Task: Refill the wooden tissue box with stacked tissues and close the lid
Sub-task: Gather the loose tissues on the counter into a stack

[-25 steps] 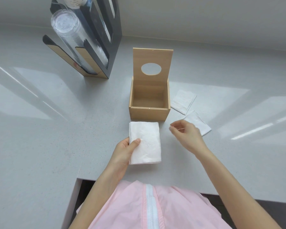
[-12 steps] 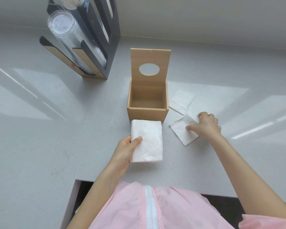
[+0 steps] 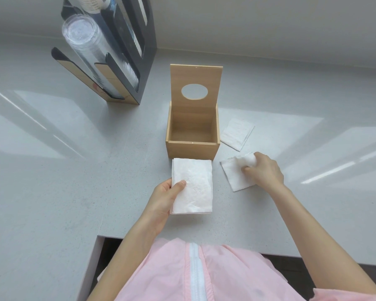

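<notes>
Nearest the camera, a pink garment [image 3: 182,272] with a white zip covers the person's torso at the table's [image 3: 52,192] near edge. Both bare forearms extend forward over the grey surface.

The left hand [image 3: 165,198] grips a stack of tissues [image 3: 193,185] at its left edge: the thumb lies on the top sheet and the fingers are tucked underneath. The stack is rectangular, its long side running away from the person, and its far end lies just in front of the wooden tissue box [image 3: 192,137]. Whether the stack rests on the table or is slightly raised cannot be determined.

The right hand [image 3: 263,170] is curled closed on a single tissue [image 3: 237,177] to the right of the stack. Its fingers have bunched the far corner of the sheet, while the near portion lies flat on the table.

Beyond this, a second loose tissue [image 3: 237,133] lies flat on the table just beside the right wall of the box, apart from the right hand.

The wooden tissue box stands at table centre. Its interior is empty. The lid [image 3: 195,81] stands upright at the rear edge, with an oval opening cut through it.

Farther back and to the left, a dark cup dispenser [image 3: 139,51] stands on the table, well apart from the box. It holds a slanted column of clear plastic cups [image 3: 96,57]. A pale wall runs behind the table.
</notes>
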